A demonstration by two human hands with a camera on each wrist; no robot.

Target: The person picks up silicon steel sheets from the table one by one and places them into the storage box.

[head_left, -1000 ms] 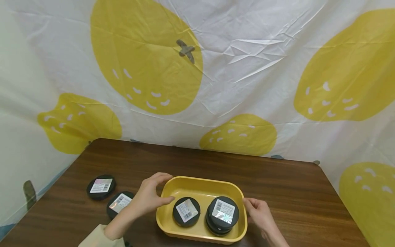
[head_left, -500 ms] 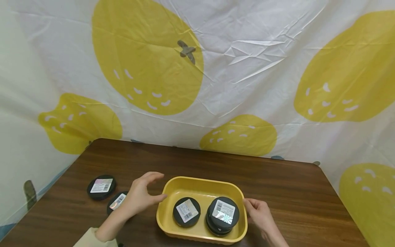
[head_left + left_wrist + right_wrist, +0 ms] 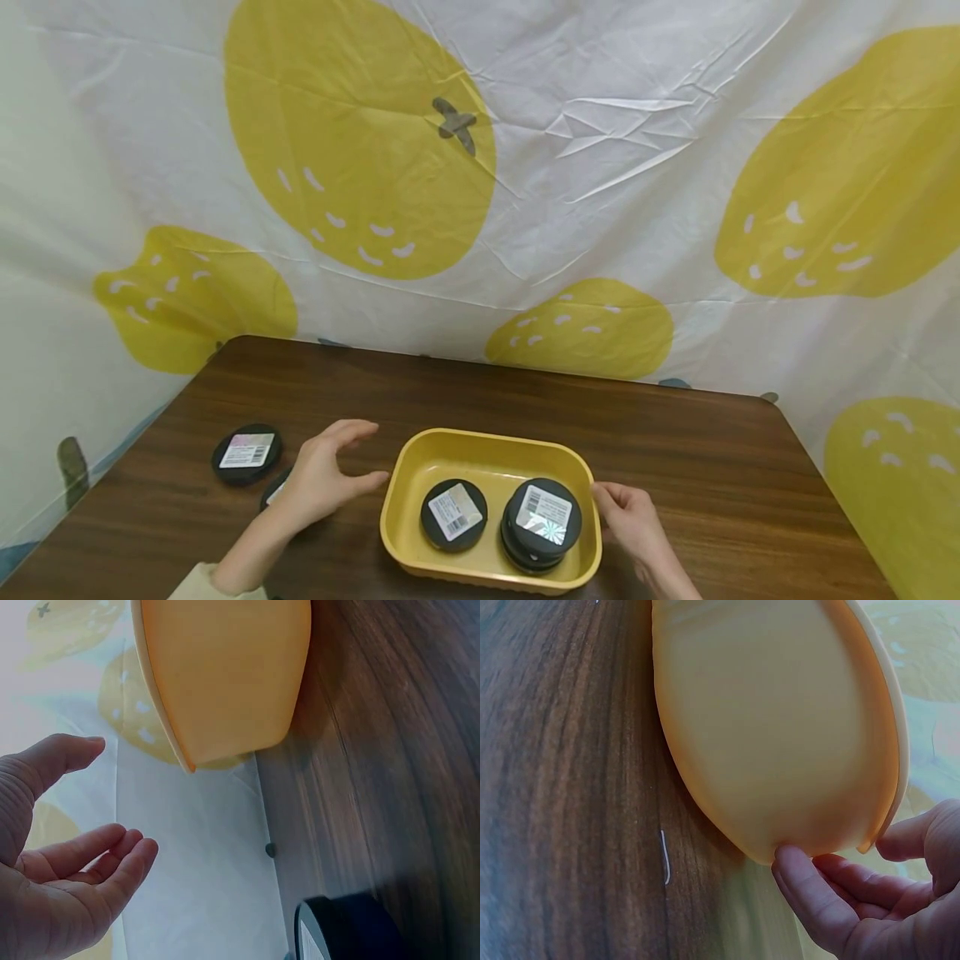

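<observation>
My left hand [image 3: 317, 482] hovers over the table just left of a yellow plastic bin [image 3: 480, 457], thumb and fingers spread apart with nothing between them. It partly hides a round black container [image 3: 274, 488] with a white label. My right hand [image 3: 632, 518] holds the bin's right end; in the right wrist view the thumb is at the rim and the fingers [image 3: 810, 889] press against the outer wall. Inside the bin, one labelled black round container [image 3: 453, 517] lies at left, and a stack of similar containers [image 3: 542, 518] stands at right.
Another round black container [image 3: 246, 454] with a barcode label lies on the dark wooden table [image 3: 675, 442], farther left. Behind the table hangs a white curtain [image 3: 570, 208] printed with yellow fruit.
My left hand has drawn back leftward from over the bin's left end, covering more of the nearer black container. The right hand and the bin have stayed in place.
</observation>
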